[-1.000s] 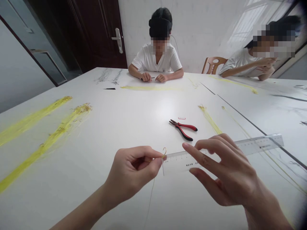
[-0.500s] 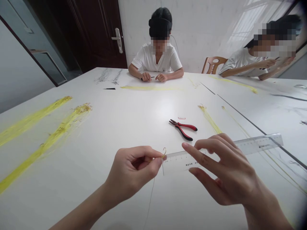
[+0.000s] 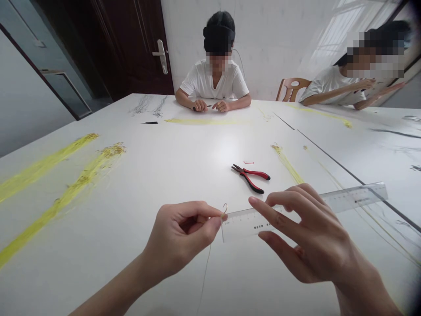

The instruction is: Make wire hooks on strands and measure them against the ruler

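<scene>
My left hand is closed in a pinch on a small fishing hook, whose bent gold end sticks up past the fingertips. A thin line trails from this hand down towards the near side. Right beside the fingertips is the zero end of a clear plastic ruler. My right hand lies over the middle of the ruler, index finger and thumb stretched apart, hiding part of it. Whether the lower fingers press on the ruler I cannot tell. Beyond the ruler lie red-and-black pliers, jaws parted.
Bundles of yellow line with hooks lie at left, and another yellow bundle sits near my right hand. A small red-edged piece is behind the pliers. Two people sit across the white table; dark lines lie near them.
My hands keep almost the same pose. The left fingertips and hook shift very slightly against the ruler's end. The person at right has moved their hands.
</scene>
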Motion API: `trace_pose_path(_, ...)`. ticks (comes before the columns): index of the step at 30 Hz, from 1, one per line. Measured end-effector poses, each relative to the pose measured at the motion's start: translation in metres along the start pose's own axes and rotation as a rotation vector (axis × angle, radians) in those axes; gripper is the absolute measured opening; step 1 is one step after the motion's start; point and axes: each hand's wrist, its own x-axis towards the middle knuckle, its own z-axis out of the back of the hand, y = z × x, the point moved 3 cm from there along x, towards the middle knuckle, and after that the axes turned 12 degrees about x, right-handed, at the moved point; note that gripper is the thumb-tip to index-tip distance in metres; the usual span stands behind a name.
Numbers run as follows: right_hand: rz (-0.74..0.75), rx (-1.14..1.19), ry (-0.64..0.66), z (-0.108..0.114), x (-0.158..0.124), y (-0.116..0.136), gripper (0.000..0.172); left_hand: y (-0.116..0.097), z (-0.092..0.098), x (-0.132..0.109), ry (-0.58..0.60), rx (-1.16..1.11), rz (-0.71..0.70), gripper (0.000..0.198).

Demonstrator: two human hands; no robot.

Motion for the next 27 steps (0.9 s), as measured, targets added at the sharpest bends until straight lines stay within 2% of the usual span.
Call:
trace_pose_path(18,-0.009,0.007,0.004,0.0005,0.0,0.0001,0.042,0.0036,0.0002,0.001,0.001,-0.029,-0.007,0.018)
trace_pose_path(22,-0.011,0.012,0.002,0.0009,-0.001,0.0002,0.043,0.0062,0.0003,0.0027,0.064,-0.018,-0.068,0.017)
trace_pose_path(27,-0.015,0.005,0.0,0.0013,-0.001,0.0007,0.042,0.0042,0.0003,0.0007,-0.004,-0.027,-0.001,0.018)
